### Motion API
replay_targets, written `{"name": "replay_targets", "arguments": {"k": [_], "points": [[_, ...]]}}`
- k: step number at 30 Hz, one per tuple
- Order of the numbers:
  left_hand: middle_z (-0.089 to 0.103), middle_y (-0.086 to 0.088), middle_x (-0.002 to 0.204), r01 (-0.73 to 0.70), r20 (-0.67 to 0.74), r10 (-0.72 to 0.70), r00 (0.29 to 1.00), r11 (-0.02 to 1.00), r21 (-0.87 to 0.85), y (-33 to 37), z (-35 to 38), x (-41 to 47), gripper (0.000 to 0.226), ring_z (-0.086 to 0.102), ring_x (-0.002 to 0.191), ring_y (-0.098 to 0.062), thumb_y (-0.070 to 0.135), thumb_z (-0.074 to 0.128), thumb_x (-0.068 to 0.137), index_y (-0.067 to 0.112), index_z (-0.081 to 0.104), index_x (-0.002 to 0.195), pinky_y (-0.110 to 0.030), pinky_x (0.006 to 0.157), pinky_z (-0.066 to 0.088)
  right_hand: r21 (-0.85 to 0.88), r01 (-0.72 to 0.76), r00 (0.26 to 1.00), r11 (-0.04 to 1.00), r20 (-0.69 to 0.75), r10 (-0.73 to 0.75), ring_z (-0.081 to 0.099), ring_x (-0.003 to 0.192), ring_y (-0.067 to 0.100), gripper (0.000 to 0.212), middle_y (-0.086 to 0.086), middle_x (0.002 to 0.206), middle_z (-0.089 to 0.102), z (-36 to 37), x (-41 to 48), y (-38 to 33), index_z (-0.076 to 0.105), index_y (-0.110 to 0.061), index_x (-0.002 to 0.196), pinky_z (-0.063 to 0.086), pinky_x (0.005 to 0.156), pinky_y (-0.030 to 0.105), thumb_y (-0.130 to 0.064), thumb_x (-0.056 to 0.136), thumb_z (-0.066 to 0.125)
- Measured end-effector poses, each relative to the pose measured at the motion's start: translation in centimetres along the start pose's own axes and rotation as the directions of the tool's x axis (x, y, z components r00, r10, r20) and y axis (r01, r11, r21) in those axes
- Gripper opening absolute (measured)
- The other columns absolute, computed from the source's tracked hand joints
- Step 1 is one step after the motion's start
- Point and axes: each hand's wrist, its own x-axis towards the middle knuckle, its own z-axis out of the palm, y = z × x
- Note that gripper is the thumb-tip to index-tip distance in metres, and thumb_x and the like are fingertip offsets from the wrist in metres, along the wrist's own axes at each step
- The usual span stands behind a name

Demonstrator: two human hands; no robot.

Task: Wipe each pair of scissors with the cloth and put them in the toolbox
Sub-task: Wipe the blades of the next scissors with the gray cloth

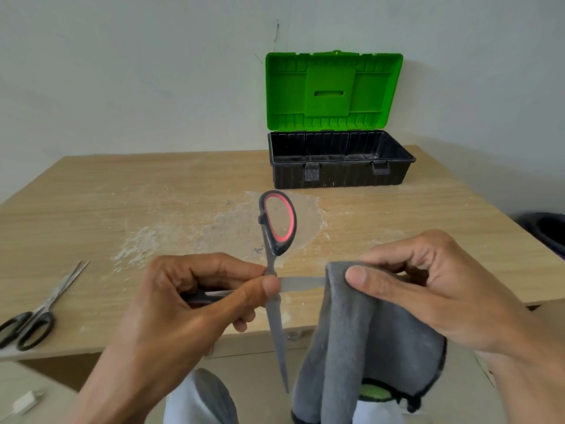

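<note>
My left hand (195, 298) pinches the red-and-black scissors (276, 228) at their pivot; they are spread wide, one handle loop up, one blade pointing down. The other blade runs right into the grey cloth (360, 341), which my right hand (428, 286) grips folded over that blade. A second pair of scissors (36, 313), black-handled, lies on the table at the left near the front edge. The toolbox (339, 175), black with its green lid raised, stands at the back of the table; what I can see of its inside looks empty.
The wooden table (122, 209) has a scuffed, whitish patch in the middle. A dark bin (547, 234) sits past the table's right edge. A small white plug (26, 402) lies on the floor at lower left. My knees show below.
</note>
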Motion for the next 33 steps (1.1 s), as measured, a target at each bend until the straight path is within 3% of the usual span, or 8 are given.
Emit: {"name": "replay_targets", "arguments": {"k": [2, 7, 12, 16, 21, 25, 29, 33], "points": [[0.070, -0.007, 0.056, -0.002, 0.009, 0.002, 1.000, 1.000, -0.001, -0.1, 0.1, 0.1, 0.003, 0.059, 0.045, -0.012, 0.019, 0.079, 0.064, 0.017, 0.080, 0.065, -0.017, 0.049, 0.049, -0.007, 0.008, 1.000, 1.000, -0.012, -0.008, 0.068, 0.064, -0.001, 0.016, -0.012, 0.069, 0.076, 0.0, 0.0, -0.2, 0.085, -0.026, 0.087, 0.047, 0.063, 0.008, -0.028, 0.090, 0.070], [0.068, -0.006, 0.052, -0.003, 0.039, 0.003, 0.999, 1.000, -0.013, -0.2, 0.9, 0.2, 0.005, 0.060, 0.045, -0.010, 0.024, 0.079, 0.062, 0.019, 0.080, 0.063, -0.016, 0.049, 0.048, -0.021, -0.030, 0.999, 0.999, 0.027, 0.030, 0.071, 0.073, 0.033, 0.021, 0.007, 0.080, 0.079, 0.7, 0.2, 0.0, 0.086, -0.027, 0.094, 0.052, 0.063, 0.038, -0.039, 0.098, 0.069], [0.070, -0.009, 0.057, -0.002, 0.014, 0.002, 1.000, 1.000, -0.016, -0.6, 0.0, 0.1, 0.009, 0.059, 0.046, -0.013, 0.023, 0.080, 0.062, 0.015, 0.081, 0.066, -0.019, 0.049, 0.049, 0.078, -0.104, 0.994, 0.991, -0.002, 0.105, 0.078, 0.079, 0.014, 0.018, 0.000, 0.086, 0.083, -0.2, -0.2, -0.4, 0.087, -0.021, 0.094, 0.055, 0.070, 0.016, -0.025, 0.093, 0.070], [0.073, -0.006, 0.061, -0.078, 0.011, 0.078, 0.997, 0.996, 0.031, -0.5, 0.2, 0.2, 0.007, 0.064, 0.049, -0.010, 0.022, 0.080, 0.062, 0.018, 0.081, 0.068, -0.016, 0.052, 0.051, 0.161, -0.197, 0.980, 0.967, 0.013, 0.198, 0.079, 0.083, 0.016, 0.020, 0.004, 0.089, 0.084, -0.1, -0.1, -0.3, 0.088, -0.020, 0.092, 0.055, 0.073, 0.017, -0.033, 0.086, 0.073], [0.078, 0.002, 0.074, -0.200, -0.012, 0.202, 0.979, 0.978, 0.065, -0.9, 0.3, 0.4, 0.011, 0.075, 0.071, -0.013, 0.018, 0.081, 0.063, 0.022, 0.082, 0.074, -0.017, 0.067, 0.057, 0.356, -0.285, 0.955, 0.890, 0.019, 0.298, 0.079, 0.082, 0.021, 0.030, 0.014, 0.090, 0.082, 0.3, 0.2, -0.3, 0.087, -0.010, 0.090, 0.057, 0.071, 0.020, -0.037, 0.080, 0.079], [0.077, -0.001, 0.074, -0.174, 0.025, 0.172, 0.985, 0.982, 0.079, -1.3, 0.0, 0.7, 0.012, 0.072, 0.066, -0.010, 0.018, 0.082, 0.064, 0.020, 0.082, 0.076, -0.015, 0.062, 0.054, 0.433, -0.286, 0.951, 0.855, 0.019, 0.309, 0.079, 0.083, 0.027, 0.047, 0.019, 0.093, 0.082, 0.8, 0.2, 0.2, 0.086, -0.008, 0.094, 0.061, 0.075, 0.026, -0.050, 0.071, 0.090], [0.078, 0.001, 0.079, -0.126, 0.063, 0.121, 0.991, 0.988, 0.087, -1.6, -0.2, 0.6, 0.011, 0.074, 0.076, -0.012, 0.039, 0.081, 0.073, 0.028, 0.081, 0.076, -0.020, 0.069, 0.057, 0.471, -0.258, 0.950, 0.844, -0.034, 0.309, 0.080, 0.082, 0.023, 0.050, 0.018, 0.092, 0.082, 1.0, 0.1, 0.5, 0.086, -0.008, 0.094, 0.059, 0.071, 0.022, -0.048, 0.065, 0.095], [0.077, 0.001, 0.072, -0.056, -0.039, 0.057, 0.998, 0.997, 0.044, -1.3, 0.8, 0.6, 0.041, 0.073, 0.071, -0.014, 0.061, 0.059, 0.081, 0.027, 0.081, 0.073, -0.023, 0.061, 0.056, 0.485, -0.226, 0.953, 0.845, -0.071, 0.296, 0.080, 0.087, 0.024, 0.055, 0.017, 0.096, 0.082, 1.2, 0.0, 0.6, 0.086, -0.010, 0.097, 0.059, 0.074, 0.021, -0.051, 0.062, 0.096]]}}
